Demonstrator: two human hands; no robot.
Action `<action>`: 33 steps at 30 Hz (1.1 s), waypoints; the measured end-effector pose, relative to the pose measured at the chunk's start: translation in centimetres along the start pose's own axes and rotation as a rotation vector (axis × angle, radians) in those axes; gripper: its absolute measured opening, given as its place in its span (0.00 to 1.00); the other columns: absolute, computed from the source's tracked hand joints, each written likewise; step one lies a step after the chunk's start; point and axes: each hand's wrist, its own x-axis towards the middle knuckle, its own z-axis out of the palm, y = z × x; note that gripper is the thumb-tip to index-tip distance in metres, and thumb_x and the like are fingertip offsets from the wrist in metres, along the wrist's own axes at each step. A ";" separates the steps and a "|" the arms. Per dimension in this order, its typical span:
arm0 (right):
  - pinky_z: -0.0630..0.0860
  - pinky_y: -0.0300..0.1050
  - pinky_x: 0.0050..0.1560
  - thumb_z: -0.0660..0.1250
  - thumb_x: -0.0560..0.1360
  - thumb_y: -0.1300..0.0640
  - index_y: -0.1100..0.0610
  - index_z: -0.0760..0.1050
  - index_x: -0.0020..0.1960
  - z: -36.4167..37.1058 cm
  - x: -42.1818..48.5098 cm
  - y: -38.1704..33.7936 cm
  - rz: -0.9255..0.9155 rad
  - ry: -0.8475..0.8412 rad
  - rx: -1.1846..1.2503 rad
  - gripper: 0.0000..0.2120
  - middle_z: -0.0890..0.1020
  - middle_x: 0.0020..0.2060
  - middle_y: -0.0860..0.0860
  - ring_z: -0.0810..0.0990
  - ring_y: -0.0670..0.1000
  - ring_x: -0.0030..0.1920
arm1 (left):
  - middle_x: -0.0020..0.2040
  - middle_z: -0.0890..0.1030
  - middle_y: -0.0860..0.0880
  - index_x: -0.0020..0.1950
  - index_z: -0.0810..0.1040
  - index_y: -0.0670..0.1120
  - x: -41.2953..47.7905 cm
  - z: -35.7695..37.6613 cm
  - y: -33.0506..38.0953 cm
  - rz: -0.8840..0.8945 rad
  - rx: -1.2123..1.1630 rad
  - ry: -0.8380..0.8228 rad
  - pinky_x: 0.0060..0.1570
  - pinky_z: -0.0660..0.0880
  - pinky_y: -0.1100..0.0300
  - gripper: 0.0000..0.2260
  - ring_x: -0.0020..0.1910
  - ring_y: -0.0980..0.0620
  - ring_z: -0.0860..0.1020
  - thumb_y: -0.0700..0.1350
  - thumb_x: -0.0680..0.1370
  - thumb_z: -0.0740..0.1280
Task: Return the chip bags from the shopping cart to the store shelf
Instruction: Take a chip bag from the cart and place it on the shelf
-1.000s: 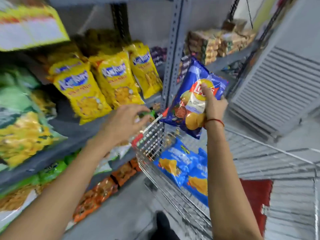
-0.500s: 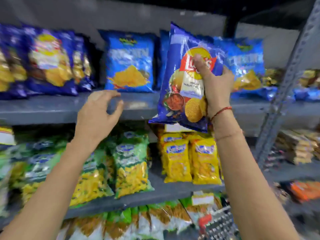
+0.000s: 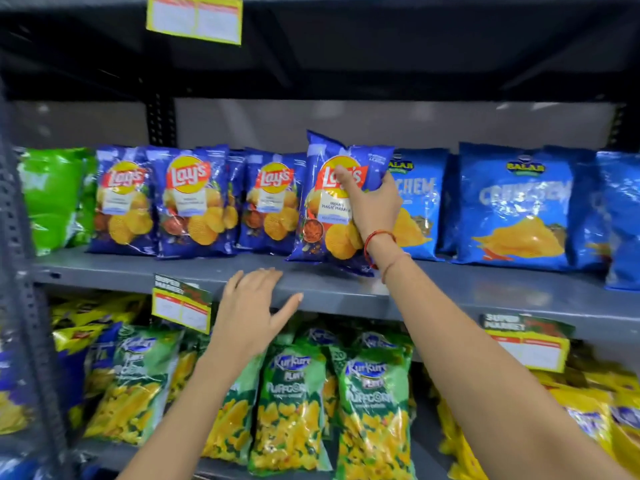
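- Shelving in grey metal (image 3: 346, 289) fills the whole view, with a dark upper board, a middle shelf and a lower shelf, all packed with snack bags.
- Light blue Balaji bags (image 3: 516, 206) stand upright along the right part of the middle shelf, each showing a heap of yellow chips.
- Dark blue Lay's bags (image 3: 188, 202) stand in a row on the left part of the same shelf, overlapping one another; a green bag (image 3: 52, 199) stands at the far left end.
- Green Kurkure Puffcorn bags (image 3: 294, 410) lean in a row on the lower shelf, with yellow bags (image 3: 595, 407) to their right.
- One dark blue Lay's Magic Masala bag (image 3: 327, 209) is held upright between the Lay's row and the Balaji bags, its bottom edge at the shelf surface; whether it rests there cannot be told.
- Right hand (image 3: 375, 206) grips this bag by its right side, the thumb pressed across the red and yellow logo and the other fingers wrapped behind. A red thread bracelet (image 3: 375, 239) circles the wrist.
- Left hand (image 3: 254, 306) hovers in front of the middle shelf's front edge, below the Lay's row, fingers spread and relaxed, holding nothing.
- Yellow price tags (image 3: 181, 308) hang from the shelf edges, one just left of the left hand, one at the right and one on the top board.
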 end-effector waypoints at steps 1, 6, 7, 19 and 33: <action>0.68 0.53 0.67 0.71 0.64 0.33 0.62 0.67 0.71 1.4 -0.2 -0.1 0.002 -0.010 -0.013 0.46 0.77 0.66 0.57 0.72 0.58 0.68 | 0.63 0.78 0.45 0.64 0.74 0.43 -0.1 0.1 -0.1 0.006 0.005 0.002 0.69 0.60 0.49 0.28 0.64 0.48 0.73 0.62 0.75 0.56; 0.68 0.55 0.65 0.69 0.64 0.30 0.60 0.65 0.73 5.6 -0.7 0.8 0.032 -0.029 -0.064 0.48 0.76 0.65 0.59 0.71 0.61 0.68 | 0.63 0.77 0.47 0.65 0.72 0.44 -0.3 0.8 -0.1 0.001 0.018 0.033 0.69 0.58 0.52 0.27 0.64 0.50 0.72 0.62 0.76 0.57; 0.68 0.56 0.65 0.68 0.64 0.30 0.60 0.64 0.74 6.2 -0.7 0.8 0.038 -0.032 -0.082 0.48 0.76 0.66 0.60 0.70 0.62 0.68 | 0.63 0.77 0.48 0.65 0.72 0.44 -0.4 0.8 -0.1 -0.003 0.017 0.039 0.70 0.58 0.53 0.27 0.64 0.50 0.72 0.62 0.76 0.56; 0.73 0.50 0.54 0.63 0.78 0.50 0.65 0.67 0.40 9.2 -2.1 3.0 0.282 -0.484 -0.193 0.18 0.77 0.48 0.59 0.75 0.62 0.64 | 0.63 0.78 0.49 0.64 0.73 0.45 -0.5 1.3 0.0 -0.021 -0.026 0.093 0.69 0.52 0.58 0.29 0.63 0.51 0.72 0.63 0.75 0.52; 0.76 0.49 0.43 0.60 0.64 0.26 0.49 0.72 0.40 -4.0 -2.3 1.5 -0.012 -0.017 -0.066 0.26 0.82 0.31 0.49 0.81 0.52 0.37 | 0.60 0.79 0.45 0.60 0.75 0.43 -1.9 2.4 4.6 0.042 -0.212 0.240 0.67 0.60 0.50 0.21 0.64 0.47 0.72 0.57 0.76 0.58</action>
